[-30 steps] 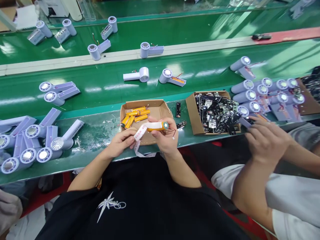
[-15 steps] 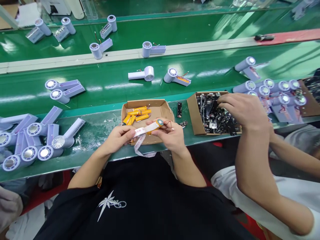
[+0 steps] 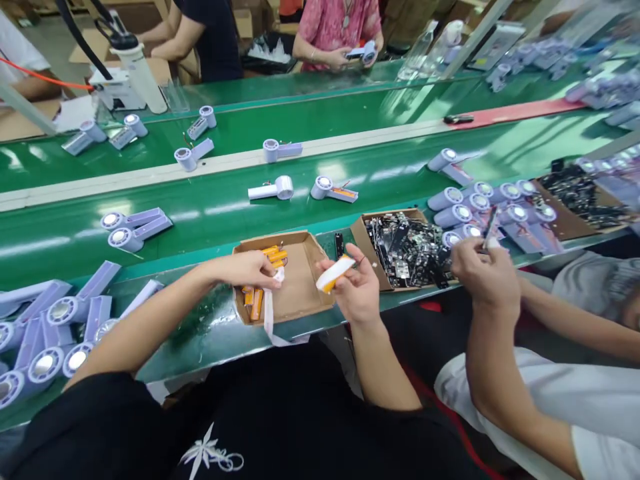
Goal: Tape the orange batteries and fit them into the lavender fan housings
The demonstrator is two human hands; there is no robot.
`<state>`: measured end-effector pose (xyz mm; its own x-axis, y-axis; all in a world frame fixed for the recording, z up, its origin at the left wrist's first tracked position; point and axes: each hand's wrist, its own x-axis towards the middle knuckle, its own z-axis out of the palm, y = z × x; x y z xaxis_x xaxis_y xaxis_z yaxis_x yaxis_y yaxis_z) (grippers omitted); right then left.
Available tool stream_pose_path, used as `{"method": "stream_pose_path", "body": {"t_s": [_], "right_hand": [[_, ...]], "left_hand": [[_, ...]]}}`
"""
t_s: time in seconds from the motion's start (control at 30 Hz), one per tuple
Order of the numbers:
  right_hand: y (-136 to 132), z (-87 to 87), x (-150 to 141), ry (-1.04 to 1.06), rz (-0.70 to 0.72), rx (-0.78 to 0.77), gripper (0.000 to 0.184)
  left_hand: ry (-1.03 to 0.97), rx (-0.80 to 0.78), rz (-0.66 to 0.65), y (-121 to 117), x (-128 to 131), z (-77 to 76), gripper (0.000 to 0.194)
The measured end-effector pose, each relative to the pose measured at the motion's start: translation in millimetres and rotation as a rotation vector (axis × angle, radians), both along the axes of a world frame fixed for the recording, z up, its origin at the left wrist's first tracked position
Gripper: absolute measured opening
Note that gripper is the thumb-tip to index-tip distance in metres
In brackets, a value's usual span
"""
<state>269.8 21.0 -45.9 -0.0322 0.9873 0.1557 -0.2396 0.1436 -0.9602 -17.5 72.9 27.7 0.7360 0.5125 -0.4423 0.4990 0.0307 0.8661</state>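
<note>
Head view: the person's left hand (image 3: 253, 272) hovers over the left part of an open cardboard box (image 3: 306, 283), its grip pinched together on the end of a white tape (image 3: 269, 313). That tape hangs down across the box's near side and onto the bench (image 3: 200, 343), trailing to the edge close to the person's black shirt (image 3: 280, 407). The right hand (image 3: 361, 290) is raised just beyond the box's right side, its grip clamped on an orange battery (image 3: 336, 273). The battery is held tilted, with a white strip along its upper face, and it stands apart from the left hand and the tape.

More orange batteries (image 3: 257, 305) lie in the left part of the box, some partly hidden by the left hand; the right part shows bare cardboard. A black circuit board (image 3: 339, 244) lies on the bench just behind the right hand, between this box and a second box (image 3: 369, 250) heaped with circuit boards (image 3: 400, 247). To the right, a co-worker's hand (image 3: 487, 270) holds a thin dark piece near that second box. Purple fans (image 3: 45, 363) crowd the bench at far left, and others (image 3: 280, 188) rest on the green belt (image 3: 215, 217) beyond.
</note>
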Motion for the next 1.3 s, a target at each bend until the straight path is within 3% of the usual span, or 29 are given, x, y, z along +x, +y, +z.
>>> {"method": "stream_pose_path", "body": {"t_s": [0.07, 0.1, 0.2, 0.27, 0.33, 0.47, 0.6, 0.7, 0.77, 0.9, 1.03, 1.17, 1.3], "right_hand": [[-14.6, -6.1, 5.0, 0.084, -0.016, -0.040, 0.082], [-21.0, -7.8, 8.5, 0.111, -0.020, -0.056, 0.078], [-34.1, -7.7, 21.2, 0.122, -0.014, -0.102, 0.070], [-39.1, -5.9, 29.6, 0.105, -0.004, -0.125, 0.067], [-44.0, -6.1, 38.0, 0.100, 0.006, -0.132, 0.062], [-56.5, -18.3, 58.9, 0.083, -0.059, -0.128, 0.054], [-58.3, -38.9, 76.1, 0.093, -0.119, -0.172, 0.051], [-46.8, -46.9, 68.8, 0.116, -0.083, -0.208, 0.052], [-36.2, -45.2, 53.7, 0.116, -0.036, -0.204, 0.052], [-22.2, -27.6, 21.5, 0.125, 0.085, -0.134, 0.056], [-24.8, -2.5, 12.6, 0.056, 0.179, -0.099, 0.061], [-11.3, 23.4, 11.4, -0.030, 0.041, -0.013, 0.055], [45.1, 43.7, -2.4, -0.129, -0.056, 0.208, 0.054]], "left_hand": [[0.132, 0.160, -0.028, 53.1, 2.7, -2.3, 0.048], [0.211, 0.258, 0.038, 79.2, 4.8, -5.5, 0.049], [0.460, 0.627, 0.433, 147.5, 10.5, -22.1, 0.046], [0.537, 0.740, 0.568, 177.8, 12.2, -36.7, 0.047], [0.551, 0.731, 0.591, 192.1, 10.6, -51.8, 0.050], [0.538, 0.732, 0.666, 183.1, -8.6, -73.1, 0.042], [0.495, 0.709, 0.718, 156.7, -48.7, -69.9, 0.041], [0.386, 0.707, 0.597, 138.1, -66.3, -59.4, 0.041], [0.358, 0.813, 0.481, 131.4, -60.1, -57.0, 0.042], [0.548, 1.085, 0.194, 140.5, -17.8, -64.6, 0.036], [0.700, 1.112, -0.012, 161.5, 10.4, -62.9, 0.040], [0.627, 1.134, -0.080, 176.0, 8.4, -55.2, 0.039], [0.615, 1.060, -0.110, 186.9, 9.2, -55.4, 0.027]]}}
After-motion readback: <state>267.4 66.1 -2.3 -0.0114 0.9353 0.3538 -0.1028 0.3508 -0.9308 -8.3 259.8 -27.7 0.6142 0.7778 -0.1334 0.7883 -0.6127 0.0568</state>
